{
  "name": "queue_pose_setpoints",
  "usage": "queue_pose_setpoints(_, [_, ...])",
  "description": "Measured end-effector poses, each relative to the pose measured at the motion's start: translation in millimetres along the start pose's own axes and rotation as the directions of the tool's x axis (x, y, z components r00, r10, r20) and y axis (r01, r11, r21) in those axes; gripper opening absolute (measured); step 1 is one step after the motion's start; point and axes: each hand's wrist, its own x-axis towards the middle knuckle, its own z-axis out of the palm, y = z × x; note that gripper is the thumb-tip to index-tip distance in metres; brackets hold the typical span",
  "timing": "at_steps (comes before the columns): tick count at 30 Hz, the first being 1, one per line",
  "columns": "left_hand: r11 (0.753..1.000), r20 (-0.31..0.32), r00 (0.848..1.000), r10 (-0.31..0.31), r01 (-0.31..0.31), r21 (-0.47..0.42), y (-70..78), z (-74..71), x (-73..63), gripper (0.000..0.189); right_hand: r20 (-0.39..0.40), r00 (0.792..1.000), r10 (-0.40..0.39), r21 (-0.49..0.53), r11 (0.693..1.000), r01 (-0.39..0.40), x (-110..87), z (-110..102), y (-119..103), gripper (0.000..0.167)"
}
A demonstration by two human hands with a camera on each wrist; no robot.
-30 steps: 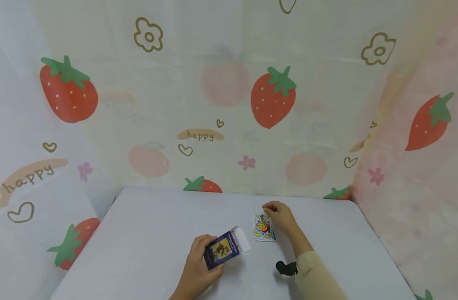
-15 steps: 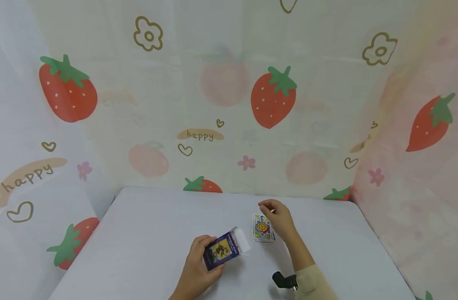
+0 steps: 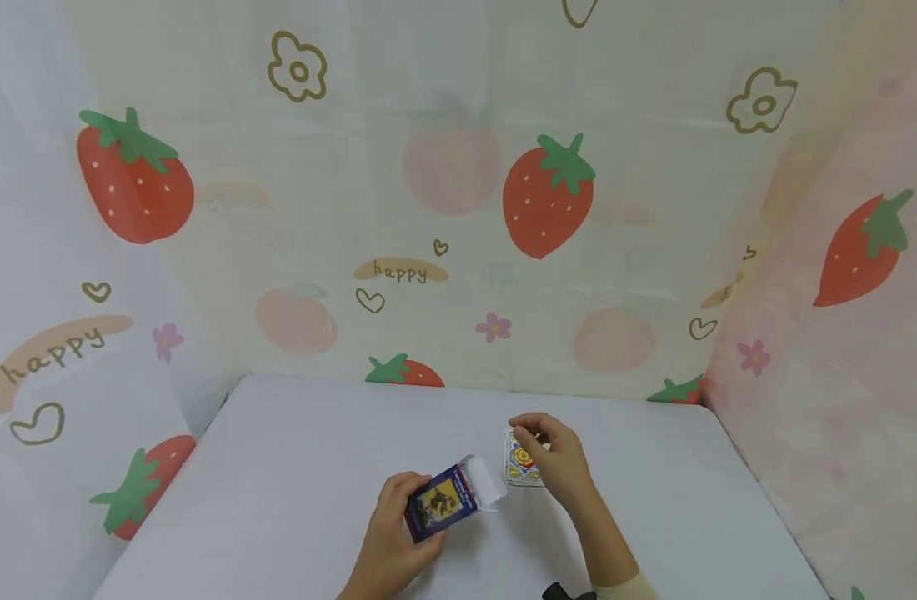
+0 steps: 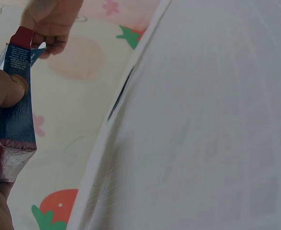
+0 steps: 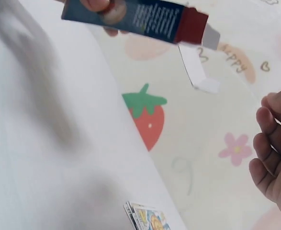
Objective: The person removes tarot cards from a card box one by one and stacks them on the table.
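My left hand grips a dark blue card box with a yellow picture on its front. The box is tilted, its white end flap folded out toward the right. In the left wrist view the thumb lies along the blue side of the box. A stack of cards with a colourful round design lies on the table, right of the box. Over its right part hovers my right hand, fingers loosely curled and holding nothing visible. The right wrist view shows the same fingers apart from the cards.
The white-covered table has its far edge just behind the cards. A hanging cloth with strawberries surrounds it at the back and sides. A black wrist mount shows at the right sleeve.
My right hand has shifted left and slightly nearer, now covering more of the card stack. The left hand and the card box have stayed nearly still.
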Motion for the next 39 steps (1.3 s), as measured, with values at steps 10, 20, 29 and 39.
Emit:
queue_pose_setpoints(10, [1.0, 0.014, 1.0, -0.023, 0.023, 0.005, 3.8, -2.2, 0.2, 0.078, 0.049, 0.998, -0.048, 0.032, 0.998, 0.047, -21.3, 4.3, -13.8, 0.008])
queue_pose_setpoints(20, [0.999, 0.004, 1.0, -0.031, 0.031, 0.007, 4.4, -1.7, 0.4, 0.079, 0.12, 0.989, -0.089, 0.025, 0.996, 0.087, -29.3, 10.4, -19.1, 0.008])
queue_pose_setpoints(29, [1.0, -0.006, 1.0, -0.017, 0.017, 0.001, 2.8, -1.2, 1.3, 0.08, 0.191, 0.972, -0.136, -0.061, 0.987, 0.15, -32.6, 19.7, -19.6, 0.012])
queue_pose_setpoints(39, [0.999, -0.025, 0.999, 0.032, -0.033, -0.016, 1.9, -1.2, 1.3, 0.082, 0.254, 0.955, -0.151, -0.123, 0.975, 0.187, -32.5, 27.0, -11.0, 0.012])
